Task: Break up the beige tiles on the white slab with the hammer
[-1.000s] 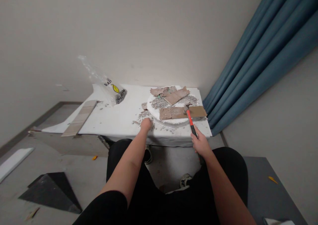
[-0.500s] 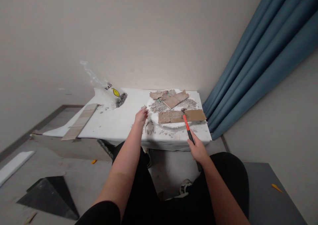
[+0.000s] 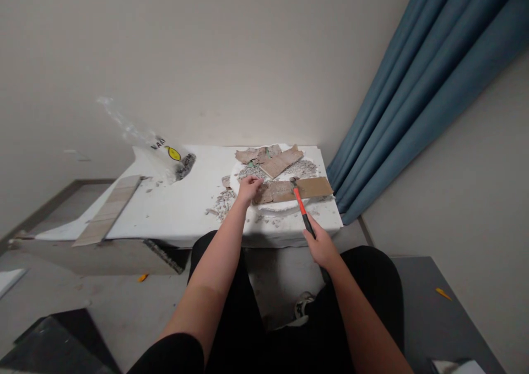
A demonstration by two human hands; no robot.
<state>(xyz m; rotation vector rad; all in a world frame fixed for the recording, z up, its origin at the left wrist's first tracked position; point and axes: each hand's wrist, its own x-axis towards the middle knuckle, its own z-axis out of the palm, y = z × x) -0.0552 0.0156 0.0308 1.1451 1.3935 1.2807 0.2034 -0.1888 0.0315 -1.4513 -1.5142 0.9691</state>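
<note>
My right hand (image 3: 321, 247) grips the black end of a hammer (image 3: 301, 209) with an orange shaft. Its head rests on a long brown tile strip (image 3: 306, 188) lying on a round white slab (image 3: 273, 203). My left hand (image 3: 248, 188) sits at the strip's left end, fingers curled on the broken piece there. More brown tile fragments (image 3: 273, 159) and grey rubble lie at the back of the slab. Everything rests on a low white table (image 3: 182, 203).
A clear plastic bag (image 3: 165, 156) with a yellow mark lies at the table's back left. A long pale tile (image 3: 106, 215) leans over its left edge. Blue curtains (image 3: 413, 87) hang to the right. A dark panel (image 3: 61, 341) lies on the floor at the lower left.
My left hand moved from the rubble at the table's front, up and right, onto the left end of the tile strip. The hammer stayed on the strip; the view drifted right.
</note>
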